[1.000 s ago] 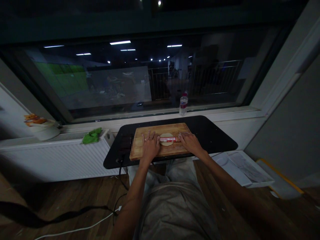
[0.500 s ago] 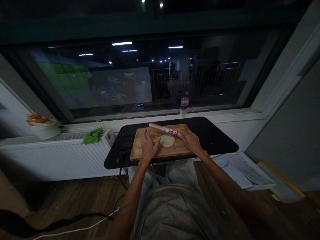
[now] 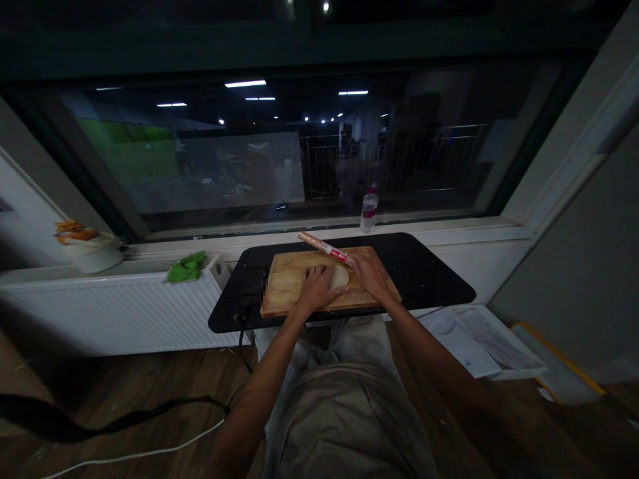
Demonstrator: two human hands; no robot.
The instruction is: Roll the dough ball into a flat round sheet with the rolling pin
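Note:
A flat round of dough (image 3: 340,277) lies on a wooden cutting board (image 3: 287,263). My left hand (image 3: 315,287) reaches over the dough's left side, fingers bent at its far left edge and thumb stretched along its near edge; it partly covers the round. My right hand (image 3: 370,274) is closed on the right end of a rolling pin (image 3: 327,248) with a red and white label. The pin slants across the far side of the board, its left end pointing away past the board's far edge.
The board rests on a black table (image 3: 426,273) below a window. A water bottle (image 3: 369,209) stands on the sill. To the left, a green cloth (image 3: 186,267) and a white pot (image 3: 94,253) sit on a radiator (image 3: 124,313). A dark object with a cable lies left of the board.
My left hand has moved right, from beside the dough to over it. The rolling pin's left end has swung away from me, and my right hand has shifted slightly left with it.

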